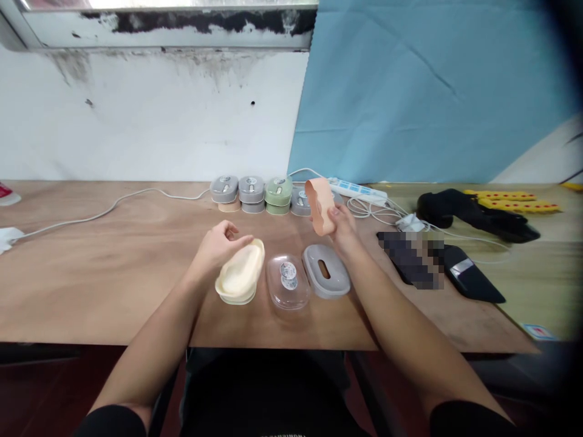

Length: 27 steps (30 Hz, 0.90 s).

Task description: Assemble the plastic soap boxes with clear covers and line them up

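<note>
My right hand [342, 227] is closed on the edge of a peach plastic band with a wavy rim [322, 203], held up above the table. My left hand [223, 241] has its fingers loosely bent and its thumb stretched out by the far rim of a cream oval container [237, 276]; whether the thumb touches it I cannot tell. To the right of that container lies a clear plastic lid [291, 294] with round stickers. Beside the lid rests a grey oval piece with a slot [334, 282], partly below my right wrist.
Along the wall stand lidded boxes: a grey one with a peach base [225, 191], a grey one [252, 194] and a green one [278, 194]. A power strip [359, 191] and cables lie behind. To the right are a black pouch [473, 276], black item [478, 215] and yellow strips [514, 201].
</note>
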Available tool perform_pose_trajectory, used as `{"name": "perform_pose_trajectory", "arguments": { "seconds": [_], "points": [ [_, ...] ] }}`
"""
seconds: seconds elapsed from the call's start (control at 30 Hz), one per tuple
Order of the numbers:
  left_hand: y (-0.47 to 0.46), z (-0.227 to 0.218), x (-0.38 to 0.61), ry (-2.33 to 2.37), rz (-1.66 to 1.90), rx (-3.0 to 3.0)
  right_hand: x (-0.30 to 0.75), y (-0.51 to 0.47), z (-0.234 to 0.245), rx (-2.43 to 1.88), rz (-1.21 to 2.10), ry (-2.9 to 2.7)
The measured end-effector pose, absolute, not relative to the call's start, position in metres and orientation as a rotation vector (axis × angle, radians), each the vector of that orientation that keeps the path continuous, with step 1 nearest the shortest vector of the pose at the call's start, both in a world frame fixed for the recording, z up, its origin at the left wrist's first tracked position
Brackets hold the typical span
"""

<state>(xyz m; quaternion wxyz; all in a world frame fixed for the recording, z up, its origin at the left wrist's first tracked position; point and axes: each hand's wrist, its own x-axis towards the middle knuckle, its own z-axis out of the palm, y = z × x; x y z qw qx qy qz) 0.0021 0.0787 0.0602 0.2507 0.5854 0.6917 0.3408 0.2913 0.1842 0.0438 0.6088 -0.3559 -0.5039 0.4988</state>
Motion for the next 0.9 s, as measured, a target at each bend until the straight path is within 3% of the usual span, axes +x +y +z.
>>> {"name": "perform_pose_trajectory", "arguments": {
  "seconds": [0.13, 0.37, 0.7, 0.9],
  "points": [
    [0.075, 0.056, 0.01, 2.106, 0.541, 1.961, 0.29, 0.183, 0.045, -0.81, 1.173, -1.143],
    [0.078, 0.059, -0.004, 1.83, 0.221, 2.149, 0.29, 0.18, 0.051, -0.87, 1.178, -1.177],
    [0.078, 0.071, -0.028, 1.701, 0.195, 1.895, 0.322, 0.159, 0.085, -0.958, 1.785, -1.078],
    [0.08, 0.069, -0.028, 1.845, 0.063, 1.888, 0.333, 0.16, 0.077, -1.302, 1.521, -1.064]
  ]
}}
